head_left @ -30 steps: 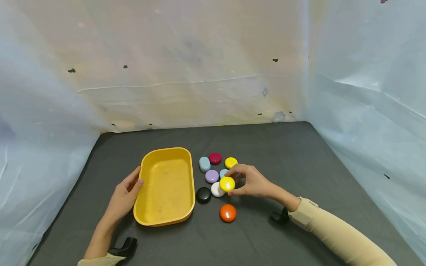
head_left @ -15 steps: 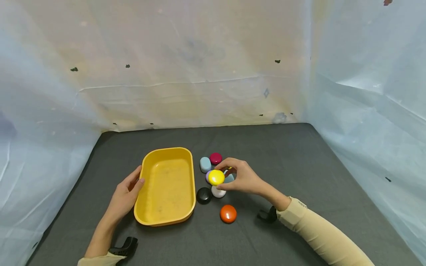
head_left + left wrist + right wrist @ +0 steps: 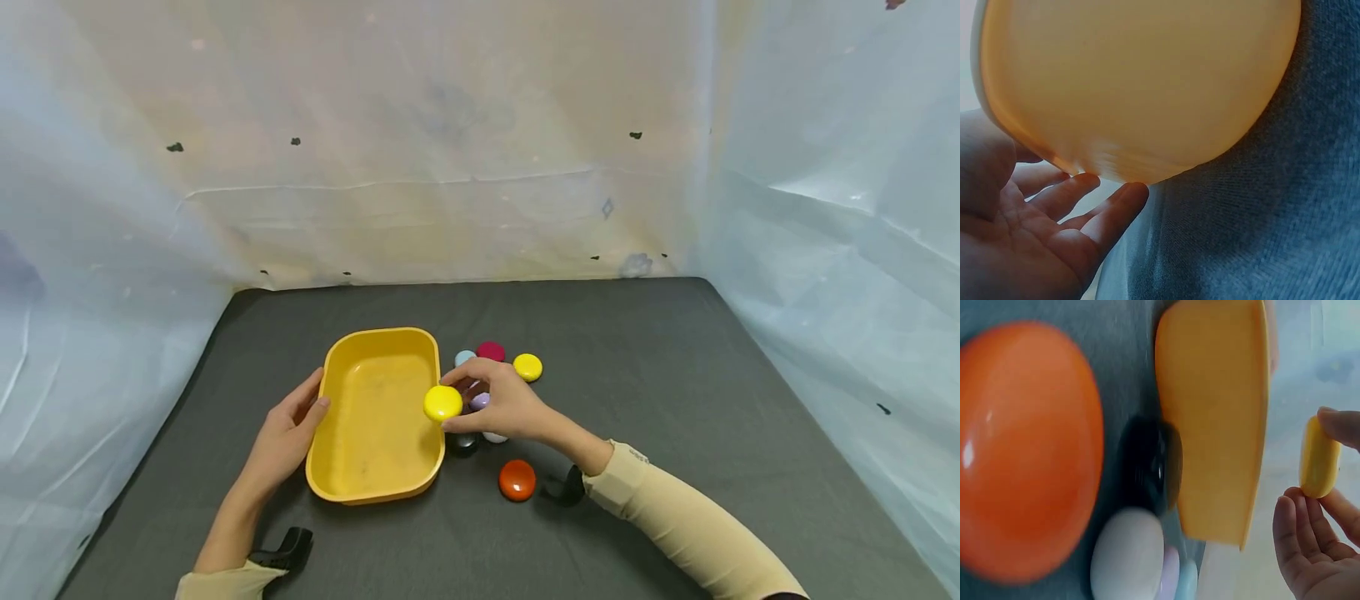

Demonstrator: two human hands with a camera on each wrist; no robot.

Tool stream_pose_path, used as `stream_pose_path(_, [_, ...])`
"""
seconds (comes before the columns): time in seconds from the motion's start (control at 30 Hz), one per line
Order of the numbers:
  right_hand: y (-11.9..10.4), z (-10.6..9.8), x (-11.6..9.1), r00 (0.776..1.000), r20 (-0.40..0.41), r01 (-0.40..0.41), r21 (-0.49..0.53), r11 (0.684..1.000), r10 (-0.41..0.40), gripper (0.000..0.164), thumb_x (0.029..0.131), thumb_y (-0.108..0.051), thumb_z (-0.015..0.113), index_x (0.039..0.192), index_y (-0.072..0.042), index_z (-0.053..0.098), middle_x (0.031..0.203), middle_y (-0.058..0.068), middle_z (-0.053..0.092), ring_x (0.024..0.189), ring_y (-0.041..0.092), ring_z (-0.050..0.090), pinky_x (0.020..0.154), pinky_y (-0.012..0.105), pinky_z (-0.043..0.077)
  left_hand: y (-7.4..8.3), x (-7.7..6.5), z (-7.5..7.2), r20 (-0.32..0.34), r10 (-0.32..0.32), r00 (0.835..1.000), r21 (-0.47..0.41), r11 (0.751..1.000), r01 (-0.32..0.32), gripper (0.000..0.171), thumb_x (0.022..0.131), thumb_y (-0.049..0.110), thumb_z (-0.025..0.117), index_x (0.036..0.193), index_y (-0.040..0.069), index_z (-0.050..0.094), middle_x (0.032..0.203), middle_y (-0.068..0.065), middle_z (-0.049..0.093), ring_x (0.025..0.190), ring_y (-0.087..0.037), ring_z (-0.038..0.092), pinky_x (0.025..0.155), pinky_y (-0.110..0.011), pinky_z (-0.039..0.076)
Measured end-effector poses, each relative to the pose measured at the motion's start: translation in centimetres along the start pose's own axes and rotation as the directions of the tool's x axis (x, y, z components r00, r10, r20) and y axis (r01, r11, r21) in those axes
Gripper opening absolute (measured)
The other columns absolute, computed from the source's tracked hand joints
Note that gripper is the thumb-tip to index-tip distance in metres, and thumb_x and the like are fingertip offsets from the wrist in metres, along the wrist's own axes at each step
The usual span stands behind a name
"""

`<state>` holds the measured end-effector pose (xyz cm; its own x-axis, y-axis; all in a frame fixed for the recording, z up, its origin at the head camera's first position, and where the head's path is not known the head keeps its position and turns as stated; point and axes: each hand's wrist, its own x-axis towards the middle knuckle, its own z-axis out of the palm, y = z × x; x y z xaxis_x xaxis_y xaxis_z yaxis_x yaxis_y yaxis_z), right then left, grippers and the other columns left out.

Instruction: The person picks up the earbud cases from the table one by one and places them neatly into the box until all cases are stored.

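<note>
My right hand [image 3: 501, 403] pinches a glossy yellow pebble-shaped piece [image 3: 442, 403] between thumb and fingertips. In the head view, this piece overlaps the right rim of a yellow plastic tray [image 3: 375, 479]. The right wrist view shows the piece [image 3: 1319, 457] edge-on, raised above the tray's rim. At the tray's left side, my left hand [image 3: 283, 437] holds the rim, thumb over the edge and fingers against the outer wall. In the left wrist view, fingertips [image 3: 1136, 192] touch that wall. Nothing lies inside the tray.
Right of the tray lie similar pieces: orange [image 3: 517, 481], black [image 3: 466, 444], dark red [image 3: 491, 351], a second yellow [image 3: 528, 367], purple [image 3: 481, 402], light blue [image 3: 464, 357] and white [image 3: 495, 437]. My right hand partly hides several. Pale sheeting [image 3: 450, 208] surrounds the dark grey table [image 3: 600, 333].
My right hand has carried the yellow piece leftward from over the scattered pieces to the tray's right rim. My left hand and the tray have stayed in place.
</note>
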<state>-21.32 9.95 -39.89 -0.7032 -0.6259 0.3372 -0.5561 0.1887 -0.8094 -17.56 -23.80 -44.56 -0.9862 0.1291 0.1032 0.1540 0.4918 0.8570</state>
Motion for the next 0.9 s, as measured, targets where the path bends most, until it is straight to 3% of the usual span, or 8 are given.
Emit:
stream_pose_path(0.33, [-0.4,2.2,0.8,1.000,0.019,0.015,0.000,1.000,-0.015,0.046,0.075,-0.012,0.088,0.115,-0.005,0.066,0.108,-0.002,0.064,0.095,0.012,0.061,0.081,0.031,0.055,0.2,0.3,0.2,0.005,-0.002,1.000,0.000,1.000,0.002,0.060,0.106,0.030,0.046,0.157,0.010,0.021,0.157,-0.014,0.030,0.135,-0.033,0.040,0.092,-0.010,0.038])
stream_pose_path(0.53, [-0.7,3.2,1.2,0.997,0.074,0.000,-0.050,0.999,0.004,0.046,0.076,-0.019,0.088,0.115,-0.008,0.067,0.108,-0.006,0.065,0.094,0.006,0.057,0.079,0.031,0.055,0.0,-0.3,0.2,0.005,-0.005,1.000,0.002,1.000,0.005,0.061,0.106,0.032,0.046,0.157,0.008,0.022,0.156,-0.017,0.031,0.134,-0.035,0.041,0.089,-0.008,0.038])
stream_pose_path(0.73, [-0.9,3.8,1.6,0.995,0.100,-0.013,-0.099,0.995,0.023,0.046,0.076,-0.023,0.088,0.115,-0.009,0.068,0.108,-0.007,0.065,0.093,0.011,0.058,0.075,0.033,0.054,-0.2,-1.0,0.2,-0.002,-0.019,1.000,0.005,1.000,0.019,0.061,0.106,0.031,0.046,0.157,0.009,0.021,0.156,-0.016,0.030,0.135,-0.035,0.040,0.090,-0.009,0.038])
stream_pose_path(0.9, [-1.0,4.0,1.8,0.993,0.105,-0.038,-0.135,0.990,0.052,0.046,0.075,-0.027,0.088,0.114,-0.012,0.069,0.103,-0.010,0.064,0.087,0.012,0.059,0.068,0.025,0.052,-0.4,-1.0,0.4,-0.006,-0.027,1.000,0.020,0.999,0.027,0.061,0.106,0.031,0.045,0.158,0.010,0.021,0.156,-0.015,0.030,0.135,-0.034,0.040,0.092,-0.012,0.040])
